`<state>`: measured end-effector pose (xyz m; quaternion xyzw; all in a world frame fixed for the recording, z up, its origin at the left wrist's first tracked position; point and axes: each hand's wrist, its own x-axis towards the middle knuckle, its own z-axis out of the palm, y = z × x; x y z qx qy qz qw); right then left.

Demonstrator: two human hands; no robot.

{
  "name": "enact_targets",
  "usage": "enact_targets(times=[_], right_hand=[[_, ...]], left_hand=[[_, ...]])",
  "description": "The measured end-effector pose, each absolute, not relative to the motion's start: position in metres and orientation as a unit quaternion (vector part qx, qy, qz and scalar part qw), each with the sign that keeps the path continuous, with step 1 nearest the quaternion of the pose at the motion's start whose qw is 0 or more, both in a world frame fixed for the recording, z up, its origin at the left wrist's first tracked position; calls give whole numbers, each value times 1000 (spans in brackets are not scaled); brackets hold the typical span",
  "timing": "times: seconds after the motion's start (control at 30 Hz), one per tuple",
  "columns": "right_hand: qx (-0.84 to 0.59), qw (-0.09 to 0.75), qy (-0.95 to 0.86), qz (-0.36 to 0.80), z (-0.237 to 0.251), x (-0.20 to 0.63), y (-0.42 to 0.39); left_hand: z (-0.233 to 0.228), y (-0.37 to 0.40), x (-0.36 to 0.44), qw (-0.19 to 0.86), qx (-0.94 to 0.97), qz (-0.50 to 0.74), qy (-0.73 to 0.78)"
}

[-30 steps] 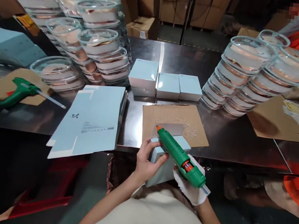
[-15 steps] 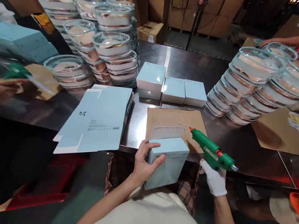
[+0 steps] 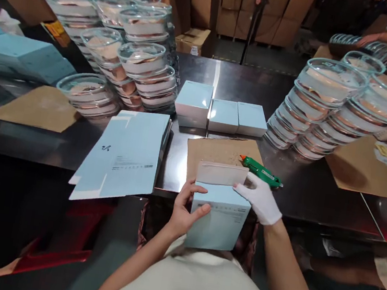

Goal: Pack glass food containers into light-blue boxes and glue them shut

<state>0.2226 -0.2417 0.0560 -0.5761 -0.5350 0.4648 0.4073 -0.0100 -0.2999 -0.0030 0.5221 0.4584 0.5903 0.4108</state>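
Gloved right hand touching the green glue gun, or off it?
Apart. Head view: green glue gun lies on brown cardboard, a sliver of table visible before the white-gloved right hand.

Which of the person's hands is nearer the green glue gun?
Right. The gloved right hand lies just beside the green glue gun; the bare left hand grips the box's far side.

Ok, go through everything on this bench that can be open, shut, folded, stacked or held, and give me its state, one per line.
Light blue box: held at the bench edge, top flap open.
Left hand: bare, gripping the box's left side.
Right hand: gloved, on the flap's right end.
Glue gun: lying on the cardboard sheet, not held.
Box blanks: flat, unfolded, stacked.
Three boxes: closed.
Glass bowls: stacked.
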Motion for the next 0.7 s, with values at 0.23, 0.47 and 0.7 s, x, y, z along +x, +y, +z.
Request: enact_targets(times=[0.23, 0.47, 0.7], right_hand=[[-326, 358, -701, 524, 50, 223, -247], [-264, 311, -826, 389, 63, 223, -248], [-417, 463, -685, 377, 15, 227, -270]], left_hand=[[-10, -287, -18, 446, 431, 688, 377], [1, -287, -32, 448, 522, 618, 382], [11, -282, -26, 419, 443, 651, 453]])
